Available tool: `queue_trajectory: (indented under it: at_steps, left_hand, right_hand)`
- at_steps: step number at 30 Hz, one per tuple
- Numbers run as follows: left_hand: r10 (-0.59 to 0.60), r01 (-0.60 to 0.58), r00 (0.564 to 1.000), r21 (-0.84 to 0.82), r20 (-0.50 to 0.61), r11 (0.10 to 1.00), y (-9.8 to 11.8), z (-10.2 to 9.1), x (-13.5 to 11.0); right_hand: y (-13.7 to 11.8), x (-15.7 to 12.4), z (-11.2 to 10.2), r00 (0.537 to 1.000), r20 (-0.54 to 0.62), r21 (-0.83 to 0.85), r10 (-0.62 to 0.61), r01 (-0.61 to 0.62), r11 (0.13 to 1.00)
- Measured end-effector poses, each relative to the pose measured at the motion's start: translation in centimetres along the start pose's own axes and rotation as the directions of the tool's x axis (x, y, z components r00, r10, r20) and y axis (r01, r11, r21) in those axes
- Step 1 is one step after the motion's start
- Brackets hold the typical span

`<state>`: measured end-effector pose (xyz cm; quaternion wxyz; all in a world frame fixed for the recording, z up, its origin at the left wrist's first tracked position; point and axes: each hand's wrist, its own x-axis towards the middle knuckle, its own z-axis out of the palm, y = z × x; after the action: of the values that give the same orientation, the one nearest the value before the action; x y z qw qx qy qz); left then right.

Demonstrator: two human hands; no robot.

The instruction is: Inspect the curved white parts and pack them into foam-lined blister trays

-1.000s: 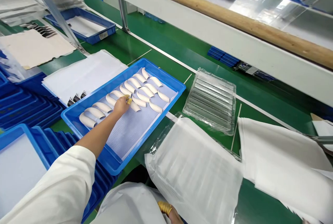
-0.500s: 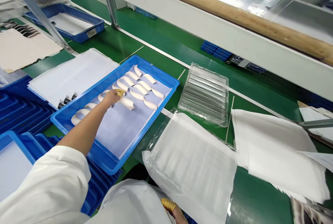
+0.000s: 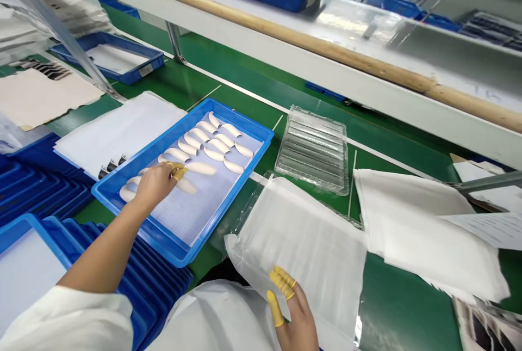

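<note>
My left hand [image 3: 157, 183] reaches into a blue tray [image 3: 171, 250] lined with a white ribbed sheet. Its fingers, in yellow finger cots, are pinched on a curved white piece [image 3: 200, 167], and a second one [image 3: 186, 186] sticks out just below the fingers. Rows of the same curved white pieces [image 3: 216, 141] lie along the tray's far side. My right hand [image 3: 291, 313], also in yellow cots, grips the near edge of a white foam sheet [image 3: 305, 236] that lies over a clear plastic tray in front of me.
A clear ribbed blister tray [image 3: 314, 149] sits on the green bench right of the blue tray. More white foam sheets [image 3: 420, 226] lie at right and a white stack [image 3: 118, 128] at left. Empty blue trays [image 3: 41, 182] are stacked at left. A shelf with a wooden rail [image 3: 285, 35] runs overhead.
My left hand has drawn back toward me across the blue tray with white pieces in its fingers. My right hand has come up onto the foam sheet's near edge.
</note>
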<state>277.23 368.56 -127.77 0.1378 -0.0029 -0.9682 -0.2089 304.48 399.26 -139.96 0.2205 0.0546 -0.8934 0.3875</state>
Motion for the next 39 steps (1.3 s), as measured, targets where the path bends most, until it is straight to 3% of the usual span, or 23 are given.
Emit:
queue_trajectory:
  at_steps: [2,3,5,7,10,13,15,17,19,22,24,26,29,32,35,39]
  left_hand:
    - [0.113,-0.113,0.994,-0.060,-0.005,0.992,1.7,-1.3,-3.9]
    - [0.223,-0.222,0.975,-0.150,-0.008,0.964,2.9,-1.7,-6.0]
    - [0.440,-0.415,0.898,-0.366,-0.017,0.833,5.5,-2.2,-10.2]
    - [0.561,-0.481,0.827,-0.521,-0.005,0.705,8.1,-2.3,-13.9]
    - [0.595,-0.465,0.804,-0.615,0.008,0.636,11.0,-2.3,-18.1]
    - [0.615,-0.473,0.789,-0.654,-0.016,0.590,12.3,-2.1,-20.7]
    - [0.636,-0.486,0.771,-0.685,-0.044,0.542,12.5,-1.7,-21.9]
    - [0.615,-0.461,0.787,-0.710,-0.049,0.532,12.5,-1.2,-23.1]
    - [0.533,-0.365,0.846,-0.726,0.003,0.583,12.4,-0.7,-24.1]
    - [0.389,-0.162,0.914,-0.771,0.119,0.617,12.3,-0.3,-25.3]
    - [0.356,-0.070,0.917,-0.807,0.179,0.587,12.7,-0.3,-26.0]
    - [0.358,-0.028,0.909,-0.824,0.214,0.566,13.4,-0.4,-26.6]
    - [0.371,0.026,0.890,-0.841,0.265,0.540,14.6,-0.4,-27.5]
    - [0.379,0.077,0.875,-0.859,0.302,0.507,15.6,-0.3,-28.1]
    - [0.414,0.071,0.856,-0.862,0.311,0.501,16.3,-0.2,-28.0]
    - [0.435,0.038,0.850,-0.857,0.298,0.513,16.9,-0.5,-26.9]
  right_hand:
    - [-1.6,2.5,-1.2,0.982,-0.073,-0.116,-0.176,0.167,0.979]
    - [-2.4,3.6,-1.7,0.966,-0.100,-0.174,-0.237,0.218,0.960]
    - [-3.9,4.9,-2.5,0.932,-0.134,-0.281,-0.337,0.291,0.915]
    - [-4.8,5.0,-3.0,0.910,-0.135,-0.361,-0.393,0.324,0.874]
    - [-4.9,3.1,-3.7,0.925,-0.106,-0.381,-0.364,0.300,0.875]
    - [-4.7,0.2,-4.2,0.970,-0.090,-0.246,-0.226,0.198,0.949]
    - [-4.8,-1.6,-4.5,0.993,-0.078,-0.052,-0.092,0.088,0.995]
    - [-5.3,-2.9,-4.8,0.997,-0.002,0.225,0.077,-0.075,0.972]
    - [-5.9,-3.9,-5.3,0.965,0.154,0.482,0.213,-0.262,0.836]
    - [-6.8,-5.1,-6.0,0.890,0.338,0.703,0.306,-0.455,0.546]
    - [-7.2,-5.7,-6.4,0.855,0.403,0.763,0.326,-0.511,0.396]
    - [-7.6,-6.3,-6.6,0.840,0.442,0.784,0.316,-0.532,0.320]
    - [-8.1,-7.0,-6.7,0.837,0.451,0.789,0.310,-0.536,0.299]
    - [-8.4,-7.5,-6.6,0.828,0.469,0.809,0.308,-0.543,0.225]
    - [-8.5,-7.5,-6.4,0.818,0.472,0.825,0.328,-0.541,0.162]
    - [-8.9,-6.5,-6.3,0.832,0.429,0.848,0.352,-0.505,0.159]
